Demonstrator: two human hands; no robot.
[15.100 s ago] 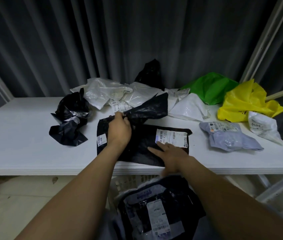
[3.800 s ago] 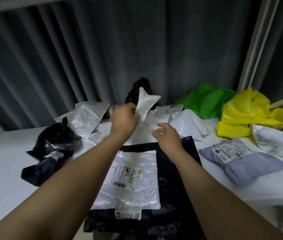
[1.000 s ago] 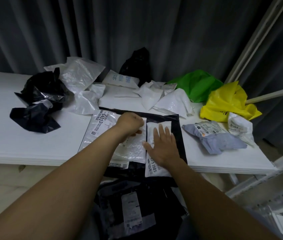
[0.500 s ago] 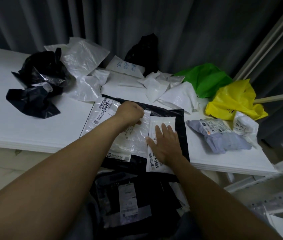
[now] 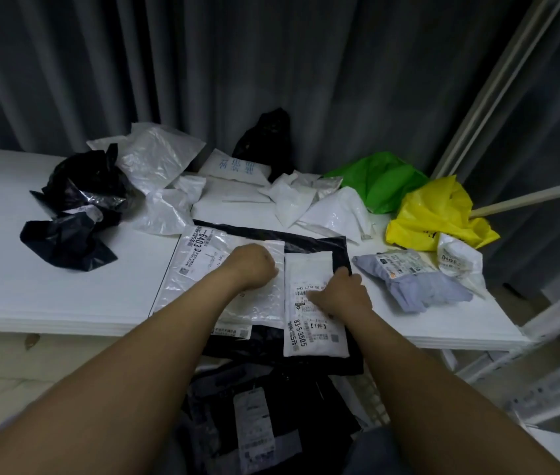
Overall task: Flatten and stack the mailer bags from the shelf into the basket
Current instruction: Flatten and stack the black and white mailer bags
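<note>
Two flat bags lie side by side on top of the big black bag [image 5: 309,240], which is spread out at the front edge of the shelf [image 5: 31,286]. A clear bag [image 5: 186,286] covers its left half and a small white bag [image 5: 309,265] lies on its right half. The step in hand looks like smoothing these flat so they can go down as one neat stack. To do it well, I think each bag should be pressed from its middle out to its edges, so the air slips out and no folds are left. The near end of the big black bag hangs over the shelf edge, so a hard push could slide the pile off. The basket [image 5: 372,402] waits right below the big black bag, with dark bags [image 5: 271,382] in it. Many crumpled bags [image 5: 288,204] lie behind the big black bag, not yet done. The left grip [image 5: 254,269] is balled into a fist and rests on the clear bag; I see nothing held inside it. The right grip [image 5: 343,296] sits on the small white bag with bent fingers on its label. I cannot tell if it pinches the bag or only presses.
</note>
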